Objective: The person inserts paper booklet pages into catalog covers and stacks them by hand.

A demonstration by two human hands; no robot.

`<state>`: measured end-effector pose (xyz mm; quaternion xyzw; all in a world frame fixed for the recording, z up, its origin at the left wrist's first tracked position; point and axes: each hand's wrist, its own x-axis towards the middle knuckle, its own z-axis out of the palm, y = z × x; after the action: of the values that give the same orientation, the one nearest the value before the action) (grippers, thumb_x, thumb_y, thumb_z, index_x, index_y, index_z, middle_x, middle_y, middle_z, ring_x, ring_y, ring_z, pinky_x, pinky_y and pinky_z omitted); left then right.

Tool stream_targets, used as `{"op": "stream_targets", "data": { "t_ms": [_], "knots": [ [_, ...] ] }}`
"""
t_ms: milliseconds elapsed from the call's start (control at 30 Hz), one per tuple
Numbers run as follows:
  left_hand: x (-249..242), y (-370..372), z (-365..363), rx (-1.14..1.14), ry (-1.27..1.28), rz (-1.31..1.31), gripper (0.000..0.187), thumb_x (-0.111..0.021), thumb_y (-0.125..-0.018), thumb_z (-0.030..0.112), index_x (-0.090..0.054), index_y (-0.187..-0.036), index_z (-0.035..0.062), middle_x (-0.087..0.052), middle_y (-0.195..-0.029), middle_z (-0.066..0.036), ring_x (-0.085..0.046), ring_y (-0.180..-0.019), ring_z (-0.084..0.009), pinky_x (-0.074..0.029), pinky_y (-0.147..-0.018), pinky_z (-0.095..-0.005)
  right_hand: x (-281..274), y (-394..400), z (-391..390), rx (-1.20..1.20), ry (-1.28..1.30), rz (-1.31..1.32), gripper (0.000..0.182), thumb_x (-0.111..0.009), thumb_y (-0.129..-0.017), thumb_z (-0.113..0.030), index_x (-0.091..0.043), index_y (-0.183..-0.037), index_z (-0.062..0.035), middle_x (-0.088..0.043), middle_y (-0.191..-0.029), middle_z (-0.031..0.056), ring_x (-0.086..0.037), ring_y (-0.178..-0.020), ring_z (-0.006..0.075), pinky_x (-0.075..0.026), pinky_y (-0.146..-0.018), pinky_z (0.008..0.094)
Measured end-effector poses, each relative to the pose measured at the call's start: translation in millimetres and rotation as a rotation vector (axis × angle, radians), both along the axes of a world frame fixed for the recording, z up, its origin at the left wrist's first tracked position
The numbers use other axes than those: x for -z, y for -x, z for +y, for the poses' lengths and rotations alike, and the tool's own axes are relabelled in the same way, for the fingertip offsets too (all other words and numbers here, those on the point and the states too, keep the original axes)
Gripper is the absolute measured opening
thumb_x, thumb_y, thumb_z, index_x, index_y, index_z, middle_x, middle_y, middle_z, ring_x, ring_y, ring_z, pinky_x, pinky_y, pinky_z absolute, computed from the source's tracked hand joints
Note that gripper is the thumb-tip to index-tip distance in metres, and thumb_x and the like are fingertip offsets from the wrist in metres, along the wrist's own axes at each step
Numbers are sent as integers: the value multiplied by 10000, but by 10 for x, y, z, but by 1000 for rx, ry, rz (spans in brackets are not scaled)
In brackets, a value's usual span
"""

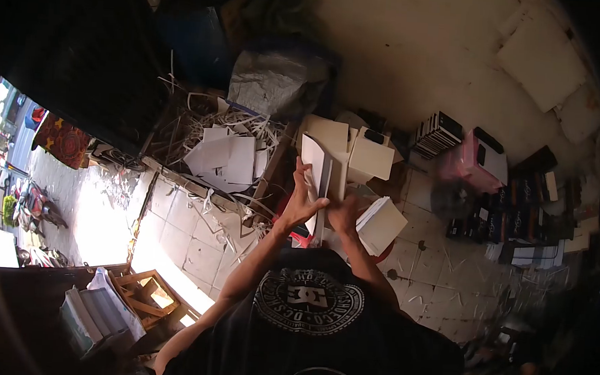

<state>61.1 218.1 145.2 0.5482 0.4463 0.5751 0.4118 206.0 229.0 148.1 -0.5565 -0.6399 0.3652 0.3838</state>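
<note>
An upright stack of white paper sheets point(316, 166) stands in front of my chest, its top edge tilted left. My left hand point(303, 198) is closed around its left side, with the thumb reaching across the near edge. Close to the stack's lower right is my right hand point(343, 214), fingers curled in shadow; what they grip is hidden. Behind the hands are cream-coloured blocks of paper point(371, 157). Another thick paper block point(381, 226) lies just right of my right hand. Something red point(302, 240) shows below the stack.
A wooden bin point(208, 183) full of paper strips and loose white sheets point(228, 158) is at the left. Dark bound books point(438, 134) and stacked dark boxes point(523, 206) stand to the right. A wooden frame point(146, 295) is at lower left. Paper scraps litter the tiled floor point(424, 282).
</note>
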Motion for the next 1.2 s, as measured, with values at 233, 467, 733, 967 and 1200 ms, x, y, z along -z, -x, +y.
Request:
{"op": "stream_targets", "data": {
  "t_ms": [233,467,733,967,1200],
  "knots": [
    [-518,589,-386,-309,278,388,341,-735,-771,271,-634,-896,-30,-626,-634,-81,-582,-576,-107,-473,-551,-297,-353,-177,-128,-92,227,514,288,-679,-865,-152,-623,-1080,31,-666,-1017,70,-616,-926,158,-484,-802,280],
    [-857,829,-498,-511,249,337,287,-514,-949,236,-603,-891,-31,-588,-640,-155,-551,-558,-184,-414,-530,-352,-392,-417,-102,-59,189,466,275,-655,-895,-219,-637,-1018,26,-670,-890,73,-611,-819,148,-482,-760,296],
    [-511,976,-266,-671,237,495,456,-424,-998,335,-608,-841,-52,-604,-609,-132,-581,-535,-224,-434,-526,-386,-611,-279,164,-77,-57,359,330,-615,-919,-269,-606,-1048,35,-668,-856,104,-618,-743,162,-489,-665,307],
    [-183,666,-180,-553,285,281,475,-411,-1006,318,-500,-702,-36,-408,-527,-117,-343,-519,-162,-329,-491,-364,-30,10,267,35,-195,173,435,-581,-917,-391,-640,-1014,29,-651,-907,123,-594,-896,195,-459,-775,337],
    [446,1256,-129,-739,249,561,525,-439,-985,359,-563,-691,-59,-494,-573,-250,-444,-492,-379,-379,-508,-441,53,-171,263,84,-77,222,431,-564,-943,-360,-618,-988,65,-654,-850,135,-608,-770,190,-478,-695,324]
  ]
}}
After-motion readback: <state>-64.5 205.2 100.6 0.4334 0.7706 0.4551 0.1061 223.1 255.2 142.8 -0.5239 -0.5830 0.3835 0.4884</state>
